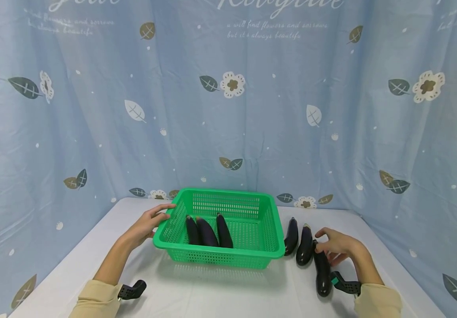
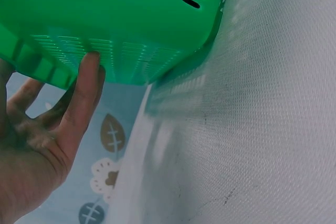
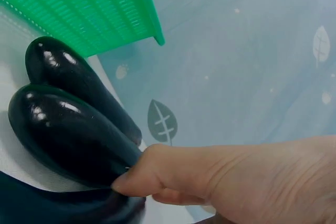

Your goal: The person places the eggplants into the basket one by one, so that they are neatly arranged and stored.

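Green basket (image 1: 220, 257) sits on white counter (image 1: 196, 296), its rear side toward the blue printed curtain (image 1: 180, 110). L hand (image 1: 146, 225) grips basket's L rim: fingers over the edge, thumb on the outer wall, per L wrist cam. Inside the basket, 3 eggplants (image 1: 206, 232) lie side by side in its L half, stem ends toward the rear; basket's R half shows bare mesh.

R of basket, 3 more in a rough row, stem ends also toward its rear side: inner eggplant (image 1: 292, 238) just beside the basket's R wall, middle eggplant (image 1: 304, 247) next out, outer eggplant (image 1: 322, 274) furthest from basket & set nearer the wearer. R hand (image 1: 339, 245), well R of basket, pinches outer eggplant nr its stem end btwn thumb & fingers; thumb tip also close to middle eggplant, contact there can't tell.
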A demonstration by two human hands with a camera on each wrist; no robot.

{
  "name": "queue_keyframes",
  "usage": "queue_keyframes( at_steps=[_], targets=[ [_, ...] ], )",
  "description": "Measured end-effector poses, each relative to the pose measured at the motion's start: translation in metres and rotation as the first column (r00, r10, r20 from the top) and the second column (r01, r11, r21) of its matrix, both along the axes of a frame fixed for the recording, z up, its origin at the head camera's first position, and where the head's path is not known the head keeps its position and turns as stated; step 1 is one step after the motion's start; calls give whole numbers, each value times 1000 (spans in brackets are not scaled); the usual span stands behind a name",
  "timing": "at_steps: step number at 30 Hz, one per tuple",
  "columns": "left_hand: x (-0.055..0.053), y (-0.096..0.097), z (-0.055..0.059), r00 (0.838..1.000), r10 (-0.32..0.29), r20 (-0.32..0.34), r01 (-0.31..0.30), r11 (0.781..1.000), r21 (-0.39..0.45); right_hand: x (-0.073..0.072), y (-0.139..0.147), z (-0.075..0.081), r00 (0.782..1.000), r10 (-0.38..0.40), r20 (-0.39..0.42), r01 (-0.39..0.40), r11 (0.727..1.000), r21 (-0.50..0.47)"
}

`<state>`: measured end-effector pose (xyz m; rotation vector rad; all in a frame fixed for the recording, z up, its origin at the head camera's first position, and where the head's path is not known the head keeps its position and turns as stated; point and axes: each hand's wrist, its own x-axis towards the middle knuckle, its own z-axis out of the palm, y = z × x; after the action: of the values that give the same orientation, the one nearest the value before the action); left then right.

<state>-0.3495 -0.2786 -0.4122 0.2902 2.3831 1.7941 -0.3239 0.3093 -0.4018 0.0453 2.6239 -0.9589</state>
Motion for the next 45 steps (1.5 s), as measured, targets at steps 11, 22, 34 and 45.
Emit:
queue_keyframes(
  at_steps=[11, 22, 34, 45],
  targets=[
    [0, 0, 0, 1000, -4, 2, 4, 1000, -6, -10, 5, -11, 988, -67, -137, 63, 997, -33],
    [1, 1, 2, 1000, 0, -7, 0, 1000, -15, 1, 11, 2, 995, 22, -98, -26, 999, -45],
    [0, 0, 1, 1000, -5, 0, 5, 1000, -12, 4, 18, 0, 995, 100, 4, -98, 988, -118],
    [-1, 0, 0, 1000, -13, 4, 13, 1000, 7, -2, 20, -4, 996, 86, 27, -82, 989, -122]
  ],
)
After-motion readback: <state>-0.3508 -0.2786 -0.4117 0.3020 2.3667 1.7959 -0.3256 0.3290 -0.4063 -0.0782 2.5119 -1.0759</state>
